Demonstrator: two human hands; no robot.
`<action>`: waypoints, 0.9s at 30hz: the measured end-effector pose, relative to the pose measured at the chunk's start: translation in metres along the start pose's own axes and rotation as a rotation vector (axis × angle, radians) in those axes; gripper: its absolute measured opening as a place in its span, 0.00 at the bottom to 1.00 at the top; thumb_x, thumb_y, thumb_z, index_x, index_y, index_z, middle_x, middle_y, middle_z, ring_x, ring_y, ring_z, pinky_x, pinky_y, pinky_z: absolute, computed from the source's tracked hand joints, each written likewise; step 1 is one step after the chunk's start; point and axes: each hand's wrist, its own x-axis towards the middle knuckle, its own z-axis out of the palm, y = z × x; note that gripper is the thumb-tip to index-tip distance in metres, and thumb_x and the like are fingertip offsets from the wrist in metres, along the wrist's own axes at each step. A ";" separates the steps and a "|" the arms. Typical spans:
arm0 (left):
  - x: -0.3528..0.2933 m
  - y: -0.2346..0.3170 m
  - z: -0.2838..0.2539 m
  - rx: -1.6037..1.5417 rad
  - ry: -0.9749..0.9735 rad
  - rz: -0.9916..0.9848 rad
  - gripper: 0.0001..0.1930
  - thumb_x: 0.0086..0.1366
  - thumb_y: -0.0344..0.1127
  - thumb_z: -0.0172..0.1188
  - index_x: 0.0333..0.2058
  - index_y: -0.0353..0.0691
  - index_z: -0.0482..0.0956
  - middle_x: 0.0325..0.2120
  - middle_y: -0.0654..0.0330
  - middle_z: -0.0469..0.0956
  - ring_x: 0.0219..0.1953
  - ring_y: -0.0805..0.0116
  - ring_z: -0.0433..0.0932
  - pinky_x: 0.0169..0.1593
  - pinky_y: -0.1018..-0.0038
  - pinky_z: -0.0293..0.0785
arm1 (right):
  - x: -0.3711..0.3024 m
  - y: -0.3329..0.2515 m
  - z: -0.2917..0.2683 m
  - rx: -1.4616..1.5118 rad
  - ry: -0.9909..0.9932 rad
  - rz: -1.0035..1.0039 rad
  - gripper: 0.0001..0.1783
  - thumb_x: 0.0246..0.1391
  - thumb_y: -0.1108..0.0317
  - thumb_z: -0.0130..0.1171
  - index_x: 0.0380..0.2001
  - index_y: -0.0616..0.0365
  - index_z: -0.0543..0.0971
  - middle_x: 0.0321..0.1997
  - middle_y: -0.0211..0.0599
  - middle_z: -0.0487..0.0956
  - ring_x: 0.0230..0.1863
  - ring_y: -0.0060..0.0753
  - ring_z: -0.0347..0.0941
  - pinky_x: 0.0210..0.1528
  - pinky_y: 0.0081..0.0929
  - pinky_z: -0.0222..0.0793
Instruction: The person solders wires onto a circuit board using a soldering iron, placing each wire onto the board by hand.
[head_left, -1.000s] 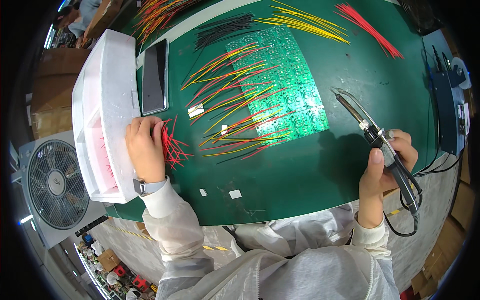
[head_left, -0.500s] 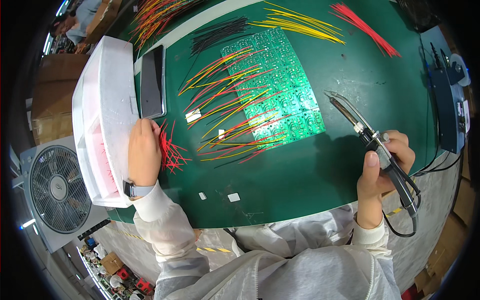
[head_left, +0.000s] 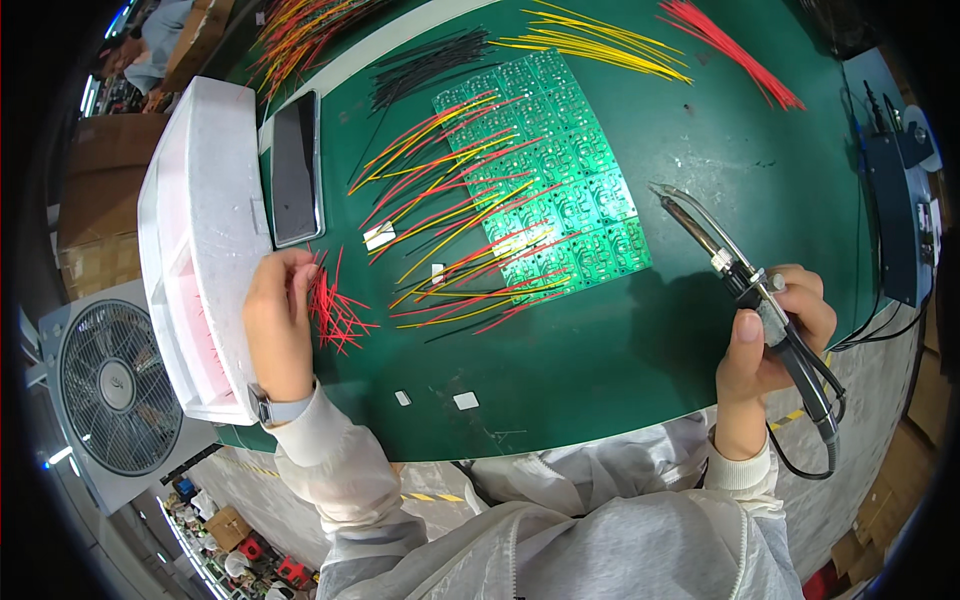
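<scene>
A green surface [head_left: 640,330] carries a green panel of circuit boards [head_left: 560,180] with red and yellow wires lying across it. Left of the panel, beside a white foam tray [head_left: 195,230], lies a small loose pile of short red wires [head_left: 335,305]. The tray's contents are hard to make out. The left hand [head_left: 278,325] rests on that pile, fingers curled and pinching at wires. The right hand [head_left: 770,335] is wrapped around a soldering iron [head_left: 745,285], its tip raised near the panel's right edge.

Bare green mat [head_left: 600,360] before circuit panel [head_left: 545,190], white foam tray [head_left: 195,240] walling the left, wires [head_left: 440,210] crowding centre
</scene>
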 end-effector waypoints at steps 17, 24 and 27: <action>-0.026 0.149 0.082 -0.400 0.007 0.345 0.11 0.45 0.16 0.55 0.29 0.35 0.67 0.26 0.57 0.68 0.28 0.63 0.67 0.31 0.73 0.66 | -0.006 0.005 -0.004 0.043 -0.040 -0.034 0.19 0.39 0.65 0.60 0.30 0.59 0.62 0.22 0.37 0.67 0.21 0.25 0.61 0.25 0.20 0.57; -0.028 0.148 0.087 -0.357 0.185 0.374 0.14 0.42 0.23 0.62 0.31 0.40 0.72 0.27 0.64 0.71 0.27 0.68 0.68 0.32 0.73 0.60 | -0.005 0.006 -0.006 0.061 -0.082 -0.046 0.19 0.38 0.65 0.59 0.31 0.59 0.62 0.22 0.36 0.67 0.20 0.24 0.60 0.25 0.20 0.57; -0.030 0.148 0.085 -0.275 0.149 0.329 0.11 0.43 0.22 0.62 0.29 0.40 0.76 0.26 0.64 0.73 0.29 0.69 0.70 0.34 0.74 0.63 | -0.006 0.006 -0.006 0.064 -0.103 -0.042 0.20 0.38 0.65 0.59 0.31 0.59 0.62 0.22 0.36 0.67 0.20 0.24 0.60 0.25 0.20 0.57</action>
